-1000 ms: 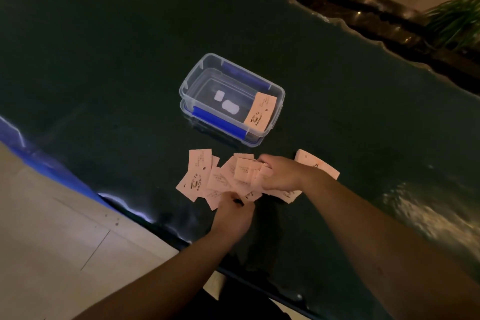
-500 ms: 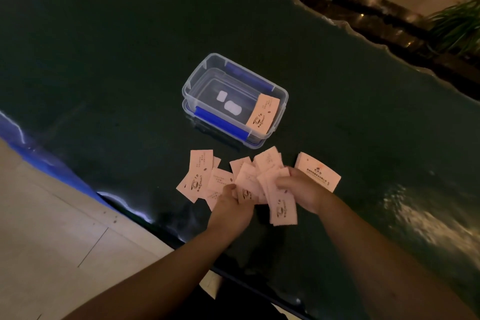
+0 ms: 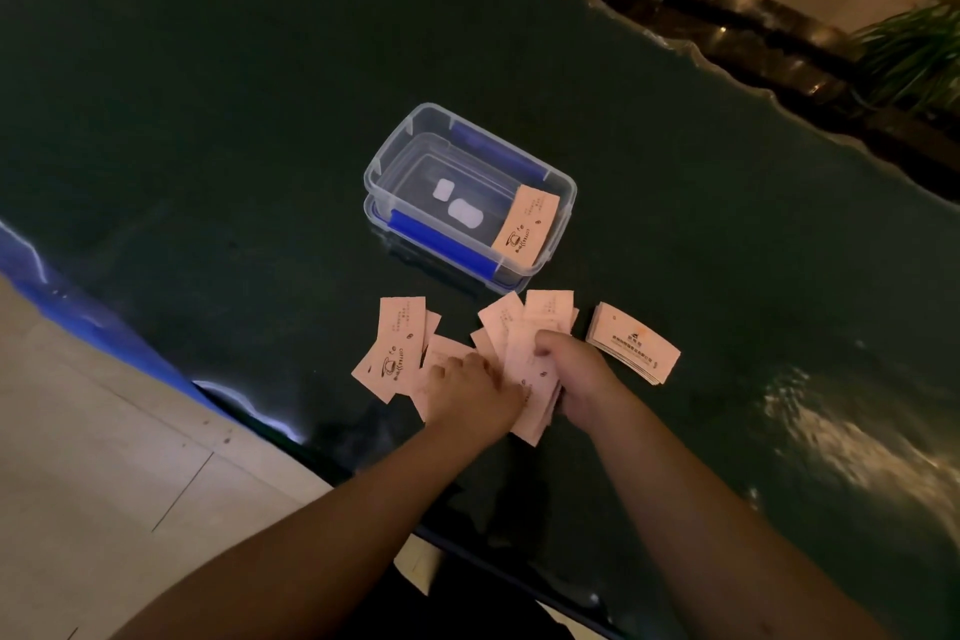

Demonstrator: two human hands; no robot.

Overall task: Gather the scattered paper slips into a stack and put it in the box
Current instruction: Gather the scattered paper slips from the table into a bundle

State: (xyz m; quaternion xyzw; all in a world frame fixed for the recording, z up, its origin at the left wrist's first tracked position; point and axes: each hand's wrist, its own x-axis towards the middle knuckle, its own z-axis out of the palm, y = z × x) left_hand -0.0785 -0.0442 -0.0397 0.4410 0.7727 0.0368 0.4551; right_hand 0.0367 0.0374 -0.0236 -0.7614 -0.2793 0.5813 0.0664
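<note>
Pale pink paper slips with a coffee-cup print lie on a dark glossy table. My right hand [image 3: 576, 369] grips a fanned bunch of slips [image 3: 527, 327] near the table's front edge. My left hand [image 3: 470, 387] rests on other slips beside that bunch, fingers bent over them. Loose slips [image 3: 395, 346] lie to its left. A neat stack of slips [image 3: 631, 346] sits to the right of my right hand. Behind them stands the clear plastic box [image 3: 384, 161] with blue clips, one slip [image 3: 524, 229] leaning inside its right end.
The dark table [image 3: 208, 120] has a wavy far edge at the upper right, with plants [image 3: 914, 62] and a ledge beyond. Its near edge runs diagonally at the lower left, with pale floor tiles [image 3: 104, 457] below.
My right hand has drawn the bunch of slips back toward me and closed round it. My left hand has slid forward onto the slips beside it.
</note>
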